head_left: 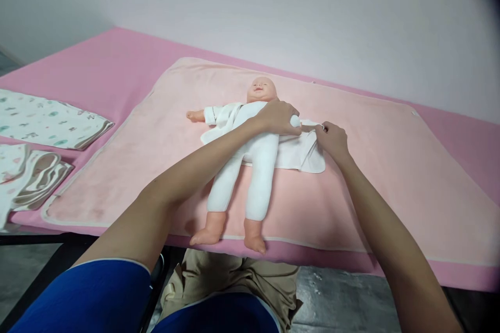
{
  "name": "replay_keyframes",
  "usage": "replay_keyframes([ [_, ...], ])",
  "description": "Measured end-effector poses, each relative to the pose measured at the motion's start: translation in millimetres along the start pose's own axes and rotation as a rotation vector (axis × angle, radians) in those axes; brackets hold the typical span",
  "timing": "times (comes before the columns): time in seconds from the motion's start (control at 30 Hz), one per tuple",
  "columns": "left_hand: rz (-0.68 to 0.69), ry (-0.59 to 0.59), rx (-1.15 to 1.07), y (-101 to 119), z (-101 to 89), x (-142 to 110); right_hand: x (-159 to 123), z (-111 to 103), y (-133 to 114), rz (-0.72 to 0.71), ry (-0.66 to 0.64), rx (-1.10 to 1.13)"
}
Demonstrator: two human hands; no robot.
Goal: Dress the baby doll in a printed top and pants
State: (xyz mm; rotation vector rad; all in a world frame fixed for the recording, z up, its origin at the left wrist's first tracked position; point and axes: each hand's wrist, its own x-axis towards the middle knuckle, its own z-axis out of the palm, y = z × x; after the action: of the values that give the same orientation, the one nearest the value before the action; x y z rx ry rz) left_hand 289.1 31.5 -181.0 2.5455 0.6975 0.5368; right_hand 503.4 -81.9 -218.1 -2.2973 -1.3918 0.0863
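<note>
A baby doll [262, 166] lies on its back with its head away from me and its bare feet toward me. Its body and legs are white. A white baby jacket [300, 155] is spread under its back, with one sleeve on the arm at image left. At the doll's other shoulder, my left hand [278, 117] is closed around that arm; a rounded white part shows by the fingers, the rest is hidden. My right hand [332, 139] pinches the jacket's edge or sleeve opening at the right, close to my left fingers.
Under the doll, a pale pink blanket [375, 182] with white edging covers much of the pink table [89, 57]. Folded printed cloths, one flat [50, 119] and one bundled [35, 177], lie at the left. A pale wall [297, 15] rises behind.
</note>
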Motion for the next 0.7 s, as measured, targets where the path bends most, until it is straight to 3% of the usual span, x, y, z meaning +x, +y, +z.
replay_keyframes([
  [0.13, 0.057, -0.173, 0.149, -2.4, 8.4, 15.1, -7.0, -10.3, -5.0, -0.027, 0.027, 0.067],
  [0.23, 0.032, -0.176, 0.164, -2.7, 18.6, 27.2, -14.3, -11.7, -16.2, -0.102, 0.062, 0.071],
  [0.37, -0.091, 0.069, 0.029, 3.6, 28.4, 40.7, -16.0, -0.1, -47.0, -0.254, 0.088, -0.039],
  [0.47, -0.188, 0.277, -0.036, 14.3, 24.4, 39.1, -16.5, 8.6, -74.7, -0.289, 0.023, -0.098],
  [0.57, -0.138, 0.395, -0.029, 20.2, 6.6, 7.8, -28.8, 2.8, -79.5, -0.327, -0.004, -0.083],
  [0.7, -0.008, 0.41, 0.069, -4.4, -27.5, -85.7, -70.3, -15.4, -36.3, -0.369, 0.059, 0.016],
])
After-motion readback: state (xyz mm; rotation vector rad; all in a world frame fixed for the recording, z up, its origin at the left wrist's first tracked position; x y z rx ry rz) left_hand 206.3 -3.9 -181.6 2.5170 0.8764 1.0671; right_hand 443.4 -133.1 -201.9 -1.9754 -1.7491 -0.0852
